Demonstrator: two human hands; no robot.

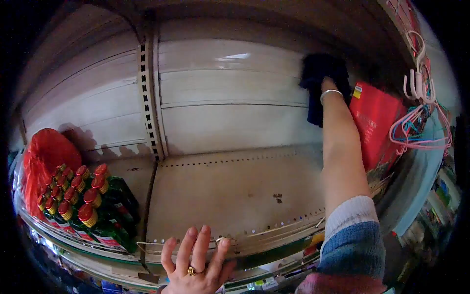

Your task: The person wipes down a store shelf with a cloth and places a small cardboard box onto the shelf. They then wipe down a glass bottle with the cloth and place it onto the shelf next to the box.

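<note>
My right hand point(328, 84), with a bangle at the wrist, reaches to the back wall at the upper right. It is pressed into a dark blue cloth point(313, 110), which covers most of its fingers. My left hand point(198, 262), wearing a gold ring, rests at the front edge of the shelf point(220, 196) with its fingers spread and nothing in them. A red box point(374, 122) leans just right of my right forearm.
Several green bottles point(110, 210) with red caps stand on the left shelf beside a red bag point(51, 152). Pink and white hangers point(421, 122) hang at the right. A slotted upright point(148, 98) divides the back wall.
</note>
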